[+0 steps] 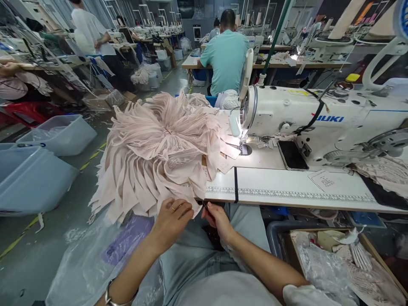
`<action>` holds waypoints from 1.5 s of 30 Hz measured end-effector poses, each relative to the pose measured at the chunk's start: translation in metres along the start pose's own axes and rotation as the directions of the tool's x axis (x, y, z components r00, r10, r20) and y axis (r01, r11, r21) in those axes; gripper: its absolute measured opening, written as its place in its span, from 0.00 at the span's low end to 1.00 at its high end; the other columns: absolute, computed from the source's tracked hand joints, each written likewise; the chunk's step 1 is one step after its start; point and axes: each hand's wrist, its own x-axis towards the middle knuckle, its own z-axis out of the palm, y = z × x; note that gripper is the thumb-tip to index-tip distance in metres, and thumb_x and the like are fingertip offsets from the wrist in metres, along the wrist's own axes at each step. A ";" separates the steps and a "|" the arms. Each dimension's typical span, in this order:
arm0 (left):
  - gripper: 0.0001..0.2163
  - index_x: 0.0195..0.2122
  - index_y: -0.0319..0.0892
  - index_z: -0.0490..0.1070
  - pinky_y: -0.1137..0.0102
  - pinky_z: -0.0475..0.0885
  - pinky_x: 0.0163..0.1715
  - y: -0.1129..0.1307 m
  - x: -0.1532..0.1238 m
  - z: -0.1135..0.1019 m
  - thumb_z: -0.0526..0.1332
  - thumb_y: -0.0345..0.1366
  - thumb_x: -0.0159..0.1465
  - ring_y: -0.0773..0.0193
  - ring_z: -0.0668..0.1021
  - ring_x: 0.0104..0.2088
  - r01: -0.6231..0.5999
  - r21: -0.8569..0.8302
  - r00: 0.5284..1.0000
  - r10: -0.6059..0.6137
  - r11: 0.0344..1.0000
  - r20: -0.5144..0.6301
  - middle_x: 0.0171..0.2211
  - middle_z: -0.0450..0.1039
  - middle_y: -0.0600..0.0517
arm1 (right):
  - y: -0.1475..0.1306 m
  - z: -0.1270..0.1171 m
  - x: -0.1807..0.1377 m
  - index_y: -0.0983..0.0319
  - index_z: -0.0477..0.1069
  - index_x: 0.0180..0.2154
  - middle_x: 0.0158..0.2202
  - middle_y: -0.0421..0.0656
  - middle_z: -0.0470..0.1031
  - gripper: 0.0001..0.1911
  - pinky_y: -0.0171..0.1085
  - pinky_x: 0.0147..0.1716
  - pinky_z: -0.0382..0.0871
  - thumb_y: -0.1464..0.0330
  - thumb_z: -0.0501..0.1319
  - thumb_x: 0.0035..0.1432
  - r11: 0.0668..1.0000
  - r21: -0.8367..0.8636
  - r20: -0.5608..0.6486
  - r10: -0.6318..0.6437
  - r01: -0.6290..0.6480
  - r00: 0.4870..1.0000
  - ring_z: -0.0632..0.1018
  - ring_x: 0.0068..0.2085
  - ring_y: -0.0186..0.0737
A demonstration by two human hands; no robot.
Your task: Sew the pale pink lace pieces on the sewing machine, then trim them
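A large fanned pile of pale pink fabric pieces [149, 157] lies on the left end of the sewing table and hangs over its front edge. My left hand [174, 219] is closed on the lower edge of one of these pieces, at the table's front. Just to the right, my right hand [218, 219] is closed round a small dark tool [204, 204], its tip at the corner of the same fabric. The tool's kind is too small to make out. Behind the hands stands a white sewing machine [287, 108], its lamp lit over the needle area.
A phone [292, 155] lies on the machine bed. Along the table front runs a printed ruler [274, 194]. A box of fabric scraps [347, 259] is at my lower right; pale plastic tubs [32, 182] stand on the floor at left. A person in a teal shirt [225, 63] sits ahead.
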 end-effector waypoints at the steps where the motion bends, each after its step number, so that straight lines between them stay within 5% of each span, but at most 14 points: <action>1: 0.07 0.35 0.43 0.69 0.63 0.59 0.46 -0.001 -0.002 -0.002 0.58 0.23 0.63 0.64 0.73 0.40 0.012 -0.026 1.000 -0.012 1.000 0.021 0.36 0.76 0.55 | -0.003 -0.001 0.002 0.64 0.66 0.24 0.15 0.32 0.48 0.33 0.32 0.18 0.38 0.39 0.55 0.53 0.999 -0.042 0.030 -0.002 0.004 1.000 0.48 0.17 0.26; 6: 0.05 0.33 0.42 0.69 0.63 0.60 0.46 -0.003 0.003 -0.012 0.58 0.33 0.66 0.64 0.73 0.37 0.038 -0.195 0.997 -0.025 0.980 0.073 0.31 0.74 0.53 | -0.012 0.000 0.001 0.63 0.61 0.20 0.16 0.34 0.49 0.34 0.32 0.21 0.42 0.39 0.54 0.55 0.976 -0.173 0.099 -0.115 0.131 0.988 0.51 0.20 0.26; 12: 0.14 0.52 0.38 0.67 0.62 0.62 0.49 -0.007 0.042 0.011 0.58 0.31 0.64 0.56 0.71 0.48 0.000 -0.019 0.999 0.000 1.000 0.034 0.48 0.73 0.44 | -0.041 -0.001 -0.024 0.64 0.65 0.27 0.24 0.40 0.65 0.33 0.32 0.28 0.55 0.43 0.43 0.64 0.785 -0.405 0.188 -0.431 0.469 0.883 0.65 0.26 0.31; 15: 0.04 0.39 0.39 0.70 0.65 0.63 0.43 -0.009 0.049 0.023 0.57 0.28 0.64 0.60 0.72 0.38 -0.008 -0.058 0.998 0.011 0.998 0.062 0.34 0.74 0.49 | -0.077 -0.016 -0.025 0.64 0.66 0.35 0.28 0.41 0.69 0.27 0.33 0.30 0.57 0.48 0.44 0.67 0.499 -0.735 0.188 -0.502 0.459 0.845 0.68 0.29 0.33; 18: 0.04 0.32 0.40 0.68 0.67 0.63 0.40 -0.009 0.044 0.025 0.58 0.26 0.64 0.64 0.70 0.32 0.038 -0.116 0.999 -0.040 0.993 -0.018 0.27 0.71 0.53 | -0.111 -0.032 -0.015 0.64 0.65 0.39 0.31 0.43 0.71 0.14 0.34 0.30 0.55 0.60 0.51 0.67 0.057 -0.965 0.195 -0.488 0.255 0.851 0.70 0.32 0.37; 21: 0.03 0.34 0.40 0.68 0.67 0.62 0.41 -0.009 0.038 0.022 0.59 0.27 0.64 0.64 0.70 0.34 0.045 -0.146 0.997 -0.053 0.988 -0.052 0.28 0.72 0.54 | -0.127 -0.035 -0.001 0.64 0.65 0.39 0.36 0.46 0.72 0.05 0.36 0.33 0.57 0.69 0.52 0.66 -0.360 -0.907 0.363 -0.402 0.220 0.841 0.71 0.39 0.41; 24: 0.03 0.34 0.40 0.68 0.67 0.62 0.41 -0.009 0.036 0.019 0.59 0.27 0.64 0.64 0.69 0.34 0.040 -0.145 0.997 -0.048 0.989 -0.052 0.28 0.73 0.54 | -0.124 -0.028 0.010 0.64 0.65 0.40 0.37 0.47 0.71 0.07 0.37 0.34 0.59 0.76 0.50 0.66 -0.546 -0.795 0.478 -0.297 0.264 0.826 0.71 0.41 0.42; 28: 0.04 0.33 0.40 0.68 0.66 0.60 0.41 -0.009 0.040 0.019 0.57 0.27 0.65 0.64 0.70 0.34 0.029 -0.142 0.999 -0.035 0.989 -0.036 0.28 0.72 0.53 | -0.114 -0.023 0.017 0.64 0.65 0.41 0.37 0.47 0.71 0.07 0.36 0.31 0.59 0.77 0.51 0.65 -0.553 -0.785 0.476 -0.248 0.280 0.844 0.72 0.39 0.42; 32: 0.06 0.31 0.41 0.68 0.63 0.59 0.45 -0.007 0.046 0.014 0.56 0.30 0.65 0.62 0.71 0.37 0.050 -0.221 0.997 -0.034 0.974 0.075 0.32 0.73 0.52 | -0.121 -0.036 0.017 0.63 0.66 0.44 0.38 0.45 0.73 0.07 0.35 0.29 0.57 0.67 0.54 0.67 -0.365 -0.909 0.334 -0.355 0.199 0.873 0.74 0.38 0.40; 36: 0.15 0.25 0.41 0.66 0.67 0.63 0.39 -0.022 0.045 -0.007 0.53 0.40 0.67 0.66 0.69 0.28 0.249 -0.429 0.911 -0.060 0.868 0.408 0.22 0.68 0.54 | -0.136 -0.062 0.019 0.63 0.68 0.43 0.37 0.44 0.76 0.08 0.33 0.30 0.58 0.71 0.58 0.61 -0.183 -0.974 0.202 -0.410 0.137 0.889 0.75 0.36 0.39; 39: 0.18 0.29 0.42 0.69 0.71 0.65 0.30 -0.041 0.049 -0.022 0.49 0.47 0.68 0.67 0.72 0.25 0.566 -0.489 0.724 -0.116 0.664 0.680 0.22 0.70 0.54 | -0.148 -0.068 0.031 0.63 0.71 0.43 0.37 0.43 0.75 0.14 0.32 0.33 0.62 0.79 0.54 0.58 -0.116 -0.953 0.298 -0.513 0.279 0.805 0.75 0.36 0.36; 42: 0.15 0.36 0.42 0.71 0.69 0.70 0.39 -0.046 0.067 -0.014 0.52 0.47 0.66 0.63 0.77 0.33 0.658 -0.622 0.753 -0.371 0.425 0.543 0.31 0.76 0.51 | -0.173 -0.034 0.063 0.62 0.72 0.49 0.39 0.44 0.71 0.18 0.32 0.37 0.67 0.78 0.52 0.61 -0.162 -0.845 0.481 -0.644 0.509 0.594 0.73 0.40 0.35; 43: 0.12 0.38 0.42 0.71 0.67 0.70 0.42 -0.043 0.075 -0.006 0.58 0.45 0.62 0.61 0.77 0.39 0.654 -0.693 0.731 -0.490 0.305 0.474 0.35 0.77 0.50 | -0.186 -0.012 0.078 0.61 0.72 0.50 0.41 0.44 0.71 0.18 0.32 0.42 0.67 0.77 0.52 0.61 -0.199 -0.798 0.542 -0.651 0.569 0.532 0.72 0.44 0.36; 45: 0.11 0.36 0.40 0.71 0.67 0.72 0.42 -0.034 0.090 0.013 0.67 0.36 0.54 0.61 0.78 0.38 0.542 -0.823 0.553 -0.667 -0.168 0.500 0.35 0.76 0.49 | -0.218 0.040 0.111 0.62 0.70 0.53 0.52 0.46 0.67 0.21 0.33 0.52 0.64 0.79 0.51 0.61 -0.239 -0.732 0.618 -0.627 0.638 0.475 0.68 0.54 0.35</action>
